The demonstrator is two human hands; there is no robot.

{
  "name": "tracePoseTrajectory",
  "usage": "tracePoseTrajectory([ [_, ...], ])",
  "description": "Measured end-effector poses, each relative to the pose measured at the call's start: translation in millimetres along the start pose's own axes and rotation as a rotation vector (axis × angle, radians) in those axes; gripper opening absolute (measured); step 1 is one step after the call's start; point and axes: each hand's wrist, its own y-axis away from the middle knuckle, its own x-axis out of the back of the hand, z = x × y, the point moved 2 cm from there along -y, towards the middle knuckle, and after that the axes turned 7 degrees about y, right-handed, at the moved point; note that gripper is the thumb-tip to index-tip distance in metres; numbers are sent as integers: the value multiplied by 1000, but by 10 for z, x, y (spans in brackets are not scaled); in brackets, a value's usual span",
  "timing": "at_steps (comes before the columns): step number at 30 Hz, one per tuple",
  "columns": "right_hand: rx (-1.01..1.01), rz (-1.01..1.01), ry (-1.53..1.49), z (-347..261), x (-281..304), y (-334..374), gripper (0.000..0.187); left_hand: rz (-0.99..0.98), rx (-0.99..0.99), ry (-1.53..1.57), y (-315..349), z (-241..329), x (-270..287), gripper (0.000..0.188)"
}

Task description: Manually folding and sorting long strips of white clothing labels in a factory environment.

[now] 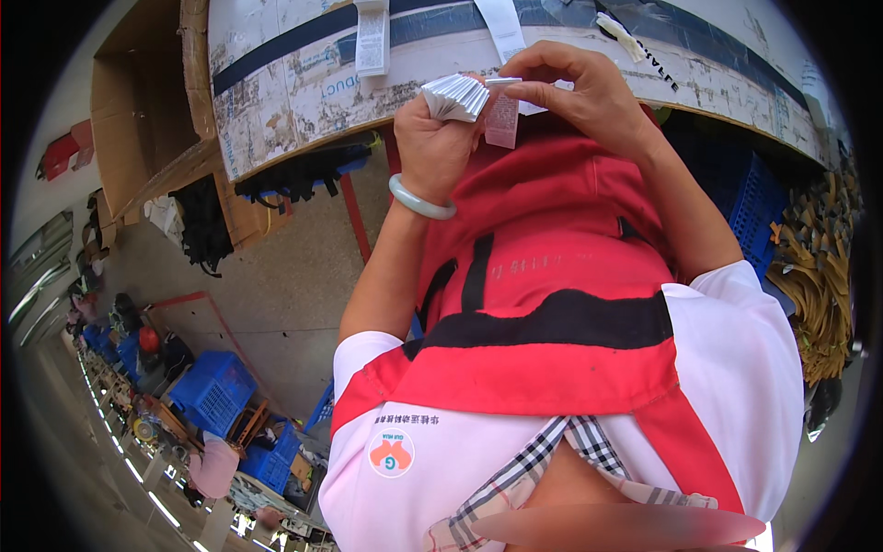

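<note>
My left hand (pixel 434 147), with a pale bangle (pixel 421 199) at its wrist, is closed round a fanned stack of white printed labels (pixel 455 97). My right hand (pixel 575 87) pinches a white label (pixel 503 81) between thumb and fingers, right beside the fan. A thin translucent printed strip (pixel 501 120) hangs down between the two hands. Both hands are over the near edge of the worn white table (pixel 294 110), in front of my red apron (pixel 552 230).
On the table lie a stack of white labels (pixel 372 41), a white label strip (pixel 499 28) and a black-and-white cord (pixel 623 37). A cardboard box (pixel 147 110) stands at the left. Blue crates (pixel 757 212) and brown pieces (pixel 809 294) sit at the right.
</note>
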Motion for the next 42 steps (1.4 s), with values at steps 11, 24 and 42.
tracePoseTrajectory([
  [11,-43,-81,-84,-33,-13,16,17,14,-32,7,37,-19,2,16],
  [24,-221,-90,-220,-27,-127,-15,20,-204,550,327,41,-1,-70,34],
  [42,47,34,179,250,-17,-172,18,69,-372,-360,-120,30,13,10],
])
